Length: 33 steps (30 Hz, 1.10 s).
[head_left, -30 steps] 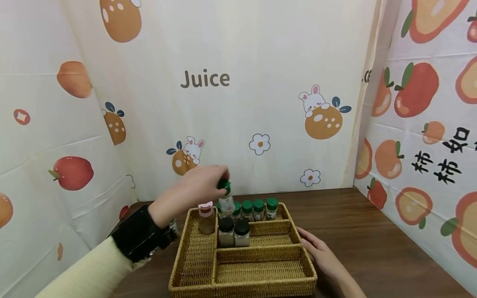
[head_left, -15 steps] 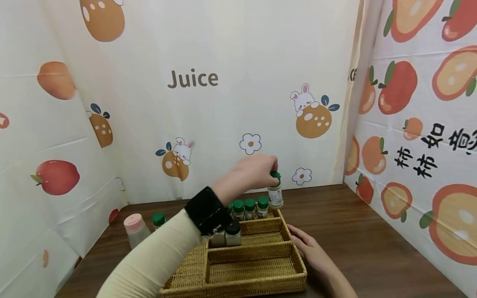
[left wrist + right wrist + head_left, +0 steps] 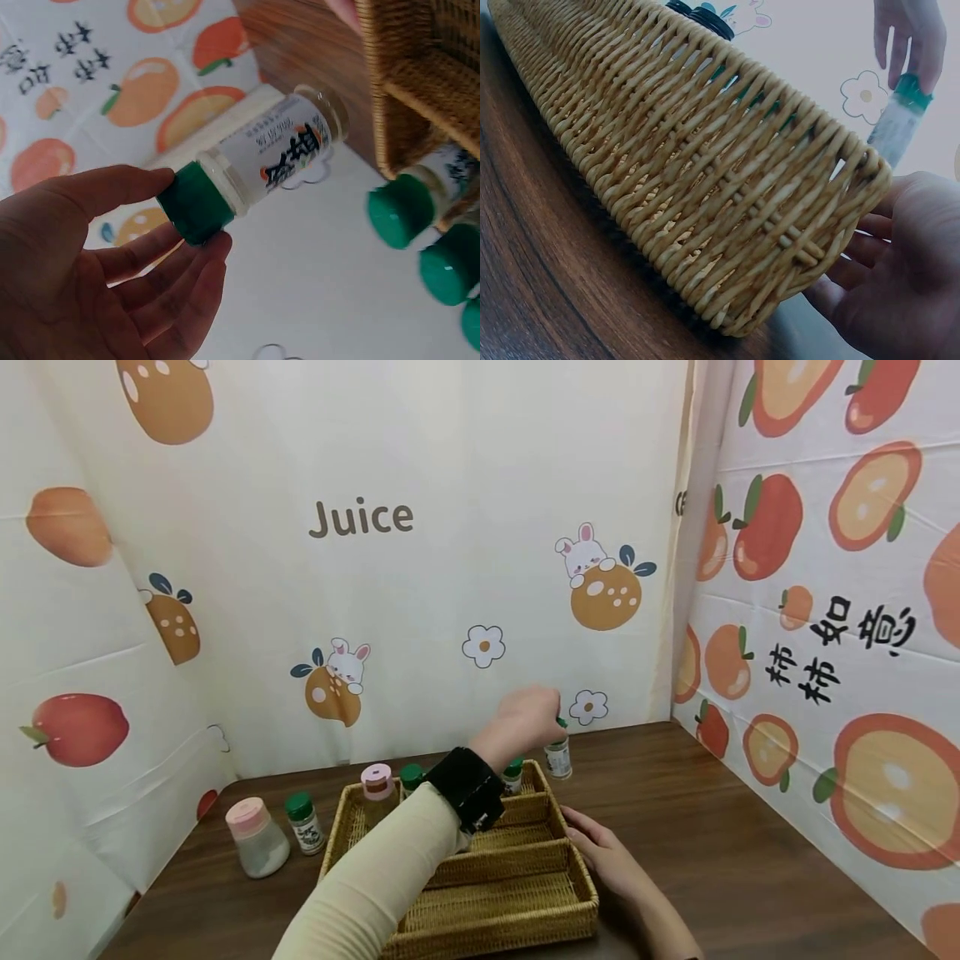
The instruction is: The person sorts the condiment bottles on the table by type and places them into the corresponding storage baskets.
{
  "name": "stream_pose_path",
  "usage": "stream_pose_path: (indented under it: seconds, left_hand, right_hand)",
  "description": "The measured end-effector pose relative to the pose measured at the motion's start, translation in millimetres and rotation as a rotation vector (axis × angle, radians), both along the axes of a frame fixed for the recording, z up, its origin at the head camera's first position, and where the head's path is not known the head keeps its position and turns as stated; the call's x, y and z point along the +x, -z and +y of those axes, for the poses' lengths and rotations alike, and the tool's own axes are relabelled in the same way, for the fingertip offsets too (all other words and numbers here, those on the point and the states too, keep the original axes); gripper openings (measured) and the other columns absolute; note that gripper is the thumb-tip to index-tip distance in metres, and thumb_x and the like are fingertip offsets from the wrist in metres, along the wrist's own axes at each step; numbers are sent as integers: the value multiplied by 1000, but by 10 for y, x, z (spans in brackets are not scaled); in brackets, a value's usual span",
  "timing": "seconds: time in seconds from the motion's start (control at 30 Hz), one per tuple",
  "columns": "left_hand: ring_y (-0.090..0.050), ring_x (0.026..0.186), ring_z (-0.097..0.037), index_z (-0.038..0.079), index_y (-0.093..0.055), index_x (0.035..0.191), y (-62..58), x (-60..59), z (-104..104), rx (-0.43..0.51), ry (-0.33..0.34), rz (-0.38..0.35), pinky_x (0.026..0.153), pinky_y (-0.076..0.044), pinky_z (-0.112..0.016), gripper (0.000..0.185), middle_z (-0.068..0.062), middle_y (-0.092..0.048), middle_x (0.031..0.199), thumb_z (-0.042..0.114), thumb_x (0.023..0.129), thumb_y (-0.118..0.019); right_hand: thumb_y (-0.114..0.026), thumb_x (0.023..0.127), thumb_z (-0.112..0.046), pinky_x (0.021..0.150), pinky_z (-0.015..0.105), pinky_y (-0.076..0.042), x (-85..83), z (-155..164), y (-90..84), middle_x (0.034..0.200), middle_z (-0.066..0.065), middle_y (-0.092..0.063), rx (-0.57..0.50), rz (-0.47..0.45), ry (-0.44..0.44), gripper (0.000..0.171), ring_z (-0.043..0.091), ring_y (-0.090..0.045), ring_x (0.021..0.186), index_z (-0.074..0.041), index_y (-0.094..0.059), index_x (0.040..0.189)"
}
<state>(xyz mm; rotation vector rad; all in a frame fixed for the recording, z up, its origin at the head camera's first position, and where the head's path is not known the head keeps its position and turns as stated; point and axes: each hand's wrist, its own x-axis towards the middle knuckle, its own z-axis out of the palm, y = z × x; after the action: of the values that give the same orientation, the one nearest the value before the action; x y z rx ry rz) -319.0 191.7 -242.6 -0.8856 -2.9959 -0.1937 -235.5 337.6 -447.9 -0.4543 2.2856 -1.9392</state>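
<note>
My left hand [image 3: 525, 718] pinches the green cap of a clear spice jar [image 3: 558, 760] with a white label. The jar is past the back right corner of the wicker basket [image 3: 495, 933], outside it, near the table; I cannot tell whether its base touches. In the left wrist view, thumb and fingers hold the cap [image 3: 196, 202]. My right hand [image 3: 611, 856] rests against the basket's right side, fingers along the wall; in the right wrist view it is at the basket's corner. More green-capped jars [image 3: 403, 210] stand in the basket's back row, partly hidden by my left arm.
Left of the basket stand a pink-lidded jar of white contents [image 3: 258, 843] and a green-capped jar [image 3: 304, 828]. A pink-capped bottle [image 3: 377, 787] is in the basket's left compartment. Black lids [image 3: 711, 22] show above its rim. Printed cloth [image 3: 450, 568] hangs behind the table.
My left hand has carried the spice jar rightward from above the basket's back row to beyond its right edge, then lower. The head view has turned right. My right hand stays at the basket.
</note>
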Motion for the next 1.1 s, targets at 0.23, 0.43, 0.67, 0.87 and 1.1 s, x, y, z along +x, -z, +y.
stream_pose_path:
  seconds: [0.23, 0.43, 0.67, 0.87, 1.1]
  left_hand:
    - [-45, 59, -12, 15, -57, 78, 223, -194, -60, -60, -91, 44, 49, -35, -25, 20, 3, -48, 68, 23, 93, -68]
    - [-53, 63, -11, 15, -68, 85, 375, -292, -53, -121, -113, 96, 51, -42, -28, 12, 1, -62, 75, 21, 96, -66]
    - [-51, 64, -12, 15, -69, 83, 558, -379, -24, -154, -146, 81, 53, -44, -30, 12, -1, -63, 79, 17, 94, -67]
    - [-60, 79, -12, 17, -73, 93, 685, -437, 42, -220, -188, 46, 70, -55, -33, 3, 0, -70, 96, 16, 91, -71]
    - [-64, 86, -14, 15, -73, 93, 739, -479, 65, -220, -191, 9, 84, -55, -38, 8, -2, -71, 99, 17, 96, -66]
  right_hand:
    - [-37, 110, -26, 103, 38, -51, -23, -39, -19, 158, 37, -19, 0, -8, 1, 61, 51, -34, 142, 8, -16, 155]
    - [-38, 110, -26, 102, 36, -52, -41, -30, -46, 158, 37, -21, -12, -15, 5, 61, 50, -35, 142, 8, -17, 155]
    - [-38, 109, -26, 102, 33, -51, -43, -31, -44, 158, 36, -20, -22, -23, 7, 61, 49, -35, 142, 7, -17, 156]
    - [-39, 109, -26, 102, 31, -51, -34, -49, -29, 158, 37, -21, -20, -13, 6, 61, 50, -35, 142, 7, -17, 156]
    - [-39, 109, -27, 101, 31, -51, -44, -26, 12, 157, 37, -21, -22, -22, 16, 62, 50, -36, 141, 8, -17, 156]
